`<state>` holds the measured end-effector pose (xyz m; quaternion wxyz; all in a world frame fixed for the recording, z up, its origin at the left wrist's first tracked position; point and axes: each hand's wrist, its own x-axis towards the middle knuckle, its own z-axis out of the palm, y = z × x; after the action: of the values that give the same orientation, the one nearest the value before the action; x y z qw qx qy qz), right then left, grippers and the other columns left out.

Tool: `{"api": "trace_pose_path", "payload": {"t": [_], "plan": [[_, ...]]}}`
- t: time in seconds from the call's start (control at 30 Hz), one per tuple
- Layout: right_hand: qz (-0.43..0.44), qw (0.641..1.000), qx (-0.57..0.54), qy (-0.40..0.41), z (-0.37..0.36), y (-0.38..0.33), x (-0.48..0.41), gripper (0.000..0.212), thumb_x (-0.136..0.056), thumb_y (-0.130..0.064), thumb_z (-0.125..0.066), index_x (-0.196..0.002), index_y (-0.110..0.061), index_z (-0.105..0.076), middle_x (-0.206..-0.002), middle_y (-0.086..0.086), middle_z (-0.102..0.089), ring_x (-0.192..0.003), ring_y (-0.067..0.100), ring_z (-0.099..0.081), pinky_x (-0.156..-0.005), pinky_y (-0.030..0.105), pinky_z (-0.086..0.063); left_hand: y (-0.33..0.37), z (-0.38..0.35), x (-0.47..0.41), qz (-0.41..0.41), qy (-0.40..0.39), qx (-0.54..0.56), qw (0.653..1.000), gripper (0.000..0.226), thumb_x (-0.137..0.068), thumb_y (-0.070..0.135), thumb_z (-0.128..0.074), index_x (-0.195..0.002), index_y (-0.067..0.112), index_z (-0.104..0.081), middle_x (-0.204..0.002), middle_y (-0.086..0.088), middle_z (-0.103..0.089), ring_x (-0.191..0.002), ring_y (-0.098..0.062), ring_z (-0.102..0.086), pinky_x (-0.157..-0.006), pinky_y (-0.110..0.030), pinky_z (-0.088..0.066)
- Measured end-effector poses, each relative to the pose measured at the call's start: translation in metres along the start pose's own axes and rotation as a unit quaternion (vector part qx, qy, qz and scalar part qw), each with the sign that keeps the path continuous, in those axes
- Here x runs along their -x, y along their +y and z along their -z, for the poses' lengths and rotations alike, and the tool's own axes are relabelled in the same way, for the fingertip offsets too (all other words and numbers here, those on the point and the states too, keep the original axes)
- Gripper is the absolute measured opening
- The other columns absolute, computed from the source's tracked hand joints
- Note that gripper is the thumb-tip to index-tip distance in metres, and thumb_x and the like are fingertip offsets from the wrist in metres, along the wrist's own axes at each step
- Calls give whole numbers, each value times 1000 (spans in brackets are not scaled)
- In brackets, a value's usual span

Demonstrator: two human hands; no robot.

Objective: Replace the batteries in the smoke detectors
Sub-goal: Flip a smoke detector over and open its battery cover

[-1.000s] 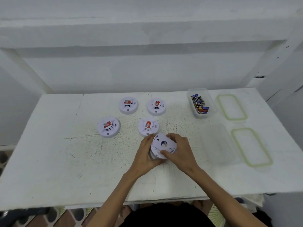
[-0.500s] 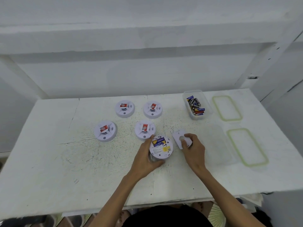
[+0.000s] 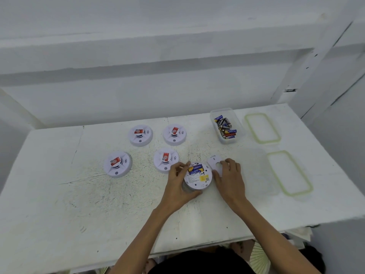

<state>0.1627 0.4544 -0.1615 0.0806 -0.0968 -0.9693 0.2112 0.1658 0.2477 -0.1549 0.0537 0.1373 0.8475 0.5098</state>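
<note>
open table [image 3: 79, 204] near-left, detectors [image 3: 166, 160] clustered behind, battery tub [image 3: 229, 141] far right

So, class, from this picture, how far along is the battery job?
Done: one back cover is off, on the table at the right hand. In hand: left hand grips that opened detector, batteries showing. Left: four detectors face up, unopened.
</note>
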Motion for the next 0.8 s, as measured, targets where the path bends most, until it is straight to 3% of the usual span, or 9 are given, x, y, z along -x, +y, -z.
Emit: {"api": "trace_pose_path", "payload": {"t": [0.13, 0.3, 0.4, 0.53, 0.67, 0.8], "plan": [[10, 998, -57, 17, 3, -2, 1, 30, -95, -19, -62, -122, -5, -60, -132, 14, -53, -124, 29, -44, -100, 39, -48, -1, -3, 0, 10, 9, 4, 1000, 109, -62, 57, -84, -152, 15, -39, -141, 2, -35, -136, -1, -38, -110, -12, -37], [39, 988, -150, 30, 12, -20, 3, 23, -96, -18, -61, -117, -11, -64, -125, 5, -61, -115, 20, -53, -92, 14, -44, -8, -8, 0, 25, 18, 9, 999, 105, -65, 62, -85, -151, 22, -38, -150, 5, -44, -142, -10, -42, -115, -39, -43], [77, 979, -188, 0, 17, -31, -1, 29, -94, -25, -65, -120, -13, -63, -122, 4, -64, -108, 15, -59, -91, 23, -52, -7, -8, 0, 28, 25, 20, 999, 103, -63, 64, -87, -148, 30, -39, -148, 8, -50, -137, -10, -49, -112, -43, -46], [111, 975, -156, -116, 15, -36, -3, 45, -91, -35, -66, -132, -19, -56, -136, 0, -59, -117, 15, -57, -103, 27, -48, -6, -8, -1, 36, 39, 20, 998, 102, -64, 56, -91, -147, 28, -39, -143, 9, -53, -131, -8, -54, -108, -39, -50], [76, 984, -121, -105, 12, -34, -4, 46, -88, -47, -67, -124, -21, -55, -121, -2, -59, -101, 9, -53, -84, 16, -45, -12, -8, 0, 32, 15, 17, 999, 96, -74, 36, -83, -153, 25, -30, -152, 7, -44, -140, -14, -46, -110, -46, -48], [60, 994, -54, -74, 10, -39, -1, 52, -85, -58, -65, -116, -19, -53, -111, -1, -51, -96, 12, -49, -72, 20, -48, -15, -10, 0, 12, -2, 3, 1000, 95, -80, 38, -74, -158, 26, -21, -161, 9, -31, -148, -13, -34, -115, -45, -43]]}}
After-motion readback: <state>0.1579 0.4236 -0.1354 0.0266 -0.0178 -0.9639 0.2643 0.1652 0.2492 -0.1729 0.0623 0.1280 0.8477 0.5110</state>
